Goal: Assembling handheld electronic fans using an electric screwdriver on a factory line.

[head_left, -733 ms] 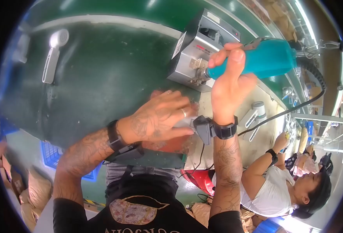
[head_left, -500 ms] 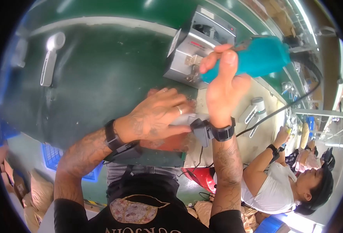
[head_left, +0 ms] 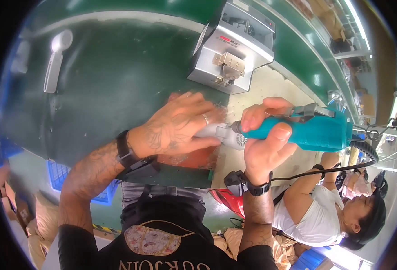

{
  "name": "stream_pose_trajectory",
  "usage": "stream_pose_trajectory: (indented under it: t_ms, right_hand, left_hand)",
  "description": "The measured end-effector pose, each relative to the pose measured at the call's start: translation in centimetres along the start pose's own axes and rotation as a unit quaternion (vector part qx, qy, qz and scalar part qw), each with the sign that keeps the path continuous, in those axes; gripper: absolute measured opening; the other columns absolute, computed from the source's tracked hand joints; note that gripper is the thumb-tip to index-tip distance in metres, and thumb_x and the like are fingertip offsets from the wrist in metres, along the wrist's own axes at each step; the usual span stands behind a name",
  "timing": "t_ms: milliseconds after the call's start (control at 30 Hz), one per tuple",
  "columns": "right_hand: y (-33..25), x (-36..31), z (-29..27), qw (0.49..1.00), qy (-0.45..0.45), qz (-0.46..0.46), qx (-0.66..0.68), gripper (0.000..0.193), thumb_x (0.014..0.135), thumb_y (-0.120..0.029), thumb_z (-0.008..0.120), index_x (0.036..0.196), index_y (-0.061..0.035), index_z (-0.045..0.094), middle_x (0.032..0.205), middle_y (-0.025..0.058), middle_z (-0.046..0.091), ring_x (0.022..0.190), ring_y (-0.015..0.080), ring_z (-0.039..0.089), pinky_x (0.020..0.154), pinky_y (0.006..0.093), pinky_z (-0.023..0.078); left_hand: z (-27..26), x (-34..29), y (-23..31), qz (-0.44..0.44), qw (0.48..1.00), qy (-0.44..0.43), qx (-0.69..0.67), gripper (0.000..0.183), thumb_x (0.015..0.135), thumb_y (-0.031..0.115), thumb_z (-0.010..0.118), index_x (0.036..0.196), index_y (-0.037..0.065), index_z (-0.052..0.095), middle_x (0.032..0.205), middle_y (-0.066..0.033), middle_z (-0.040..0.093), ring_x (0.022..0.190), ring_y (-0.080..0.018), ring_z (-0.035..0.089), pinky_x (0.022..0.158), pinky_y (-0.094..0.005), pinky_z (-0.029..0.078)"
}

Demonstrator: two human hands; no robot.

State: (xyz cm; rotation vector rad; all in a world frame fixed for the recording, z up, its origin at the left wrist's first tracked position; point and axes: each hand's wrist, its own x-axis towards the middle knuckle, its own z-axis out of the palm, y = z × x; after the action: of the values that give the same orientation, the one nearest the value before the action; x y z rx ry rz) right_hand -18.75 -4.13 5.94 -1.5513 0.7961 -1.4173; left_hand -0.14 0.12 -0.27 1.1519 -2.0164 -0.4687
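My left hand [head_left: 176, 128] is closed around a white handheld fan [head_left: 225, 134] with a round slotted grille, pressing it down over a reddish mat [head_left: 187, 160]. In my right hand [head_left: 268, 148] lies a teal electric screwdriver [head_left: 320, 135], held nearly level with fingers and thumb wrapped round its front. The screwdriver's tip meets the fan beside the grille; the exact contact spot is too small to make out. A dark cord runs from the tool's rear end.
Beyond my hands stands a silver screw feeder [head_left: 234, 49]. Another white handheld fan [head_left: 56, 60] lies far left on the green tabletop [head_left: 113, 85]. A co-worker in a white shirt [head_left: 315, 216] is at the right. Below the table edge sits a blue crate [head_left: 59, 175].
My right hand has brought the screwdriver from the front of the screw feeder down toward me, onto the fan. My left hand stays on the fan, nearly in place.
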Motion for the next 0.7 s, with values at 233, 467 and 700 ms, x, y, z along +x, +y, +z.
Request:
stream_pose_trajectory:
  t_ms: [233, 467, 700]
  right_hand:
    - [0.3, 0.0, -0.1, 1.000, -0.023, 0.006, 0.015, 0.068, 0.101, -0.061, 0.066, 0.120, 0.0040, 0.056, 0.073, 0.0077, 0.056, 0.064, 0.0193, 0.055, 0.058, 0.0347, 0.045]
    - [0.6, 0.1, -0.2, 0.998, -0.054, 0.005, 0.028, 0.057, 0.102, -0.056, 0.067, 0.109, -0.0012, 0.053, 0.074, 0.0072, 0.054, 0.062, 0.0200, 0.054, 0.056, 0.0362, 0.046]
    - [0.6, 0.0, 0.0, 0.998, -0.054, 0.027, 0.038, 0.054, 0.103, -0.054, 0.067, 0.103, -0.0033, 0.050, 0.074, 0.0079, 0.053, 0.061, 0.0200, 0.053, 0.055, 0.0371, 0.047]
  left_hand:
    - [-0.1, -0.1, 0.1, -0.003, 1.000, -0.007, 0.003, 0.042, 0.082, 0.035, 0.089, 0.117, 0.016, 0.075, 0.114, -0.0007, 0.071, 0.104, -0.0240, 0.064, 0.088, -0.0447, 0.051]
    - [0.0, 0.2, 0.3, -0.008, 1.000, -0.020, 0.001, 0.042, 0.082, 0.033, 0.089, 0.117, 0.016, 0.074, 0.115, -0.0024, 0.071, 0.105, -0.0256, 0.064, 0.091, -0.0449, 0.051]
    - [0.1, 0.4, 0.4, 0.011, 0.999, -0.018, 0.025, 0.044, 0.084, 0.034, 0.087, 0.119, 0.013, 0.071, 0.117, -0.0039, 0.069, 0.106, -0.0276, 0.063, 0.092, -0.0462, 0.052]
